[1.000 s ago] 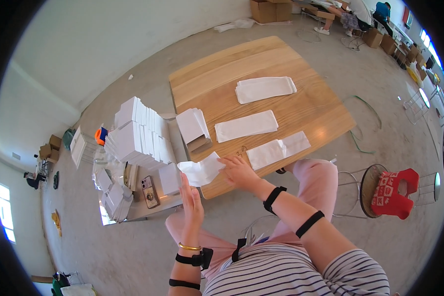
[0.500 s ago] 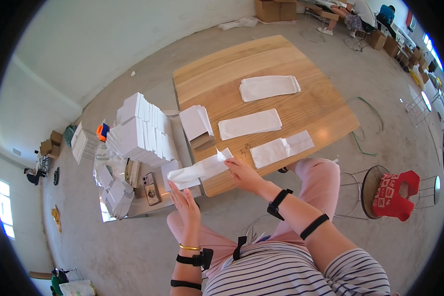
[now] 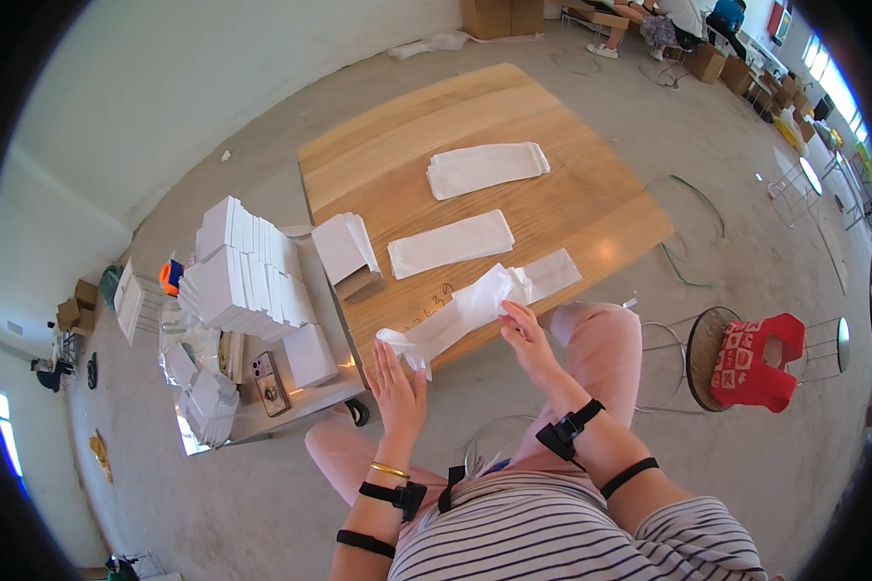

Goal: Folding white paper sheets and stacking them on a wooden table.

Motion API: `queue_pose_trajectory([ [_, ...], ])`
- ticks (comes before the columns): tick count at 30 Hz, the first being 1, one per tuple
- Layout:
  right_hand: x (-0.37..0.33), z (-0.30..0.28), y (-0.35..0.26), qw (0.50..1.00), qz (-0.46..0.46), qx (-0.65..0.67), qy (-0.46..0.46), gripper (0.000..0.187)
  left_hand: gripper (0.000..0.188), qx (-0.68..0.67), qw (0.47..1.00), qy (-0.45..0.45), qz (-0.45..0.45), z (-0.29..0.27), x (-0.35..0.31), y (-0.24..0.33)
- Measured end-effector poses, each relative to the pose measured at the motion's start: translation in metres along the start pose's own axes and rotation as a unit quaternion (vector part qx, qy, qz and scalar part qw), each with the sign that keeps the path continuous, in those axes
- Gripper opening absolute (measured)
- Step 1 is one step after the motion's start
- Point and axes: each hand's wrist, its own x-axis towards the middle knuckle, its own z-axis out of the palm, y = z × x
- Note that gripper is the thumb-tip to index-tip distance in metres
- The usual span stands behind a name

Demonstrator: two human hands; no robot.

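A thin, long white sheet (image 3: 452,320), perhaps a paper or foam sleeve, lies slanted along the near edge of the wooden table, crumpled and raised in its middle. Its right part overlaps a flat white pile (image 3: 556,273). My right hand (image 3: 533,341) pinches the sheet's near edge with thumb and fingers. At the sheet's left end, my left hand (image 3: 397,399) is open, its straight fingers touching the folded end. Farther back on the table lie two more flat white piles, a middle one (image 3: 451,243) and a far one (image 3: 488,170).
Left of the wooden table (image 3: 591,174), a low metal-topped stand carries tall stacks of white boxes (image 3: 252,281) and a phone (image 3: 270,383). White cards with a brown piece (image 3: 347,254) lie at the table's left edge. A stool holds a red bag (image 3: 758,363). People sit far right.
My right hand has moved right along the near edge, drawing the sheet over the nearest pile. My left hand stays at its left end. The whole view has shifted slightly.
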Motion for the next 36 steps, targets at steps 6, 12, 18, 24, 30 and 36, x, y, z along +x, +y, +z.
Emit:
queue_pose_trajectory([
  [6,-0.006,-0.011,0.009,0.999,0.027,-0.009,0.042,0.053,0.079,-0.067,0.998,0.014,0.002,-0.001,0.025,0.01],
  [12,-0.007,-0.007,0.009,0.994,0.094,0.005,0.048,0.055,0.079,-0.067,0.994,0.089,-0.01,-0.012,0.04,0.0],
  [18,-0.017,0.004,0.009,0.991,0.102,0.069,0.049,0.055,0.074,-0.094,0.992,0.041,-0.078,0.001,0.017,-0.028],
  [24,-0.018,-0.014,-0.006,0.964,-0.004,-0.24,0.118,0.045,0.073,-0.035,0.993,0.047,-0.104,-0.001,-0.009,-0.013],
  [30,-0.001,-0.003,-0.031,0.815,-0.152,-0.559,0.013,0.051,0.072,0.047,0.993,-0.071,0.084,0.01,0.012,0.018],
  [36,0.007,-0.008,-0.019,0.762,-0.134,-0.633,-0.029,0.063,0.072,0.071,0.985,-0.133,0.086,0.03,0.025,0.023],
])
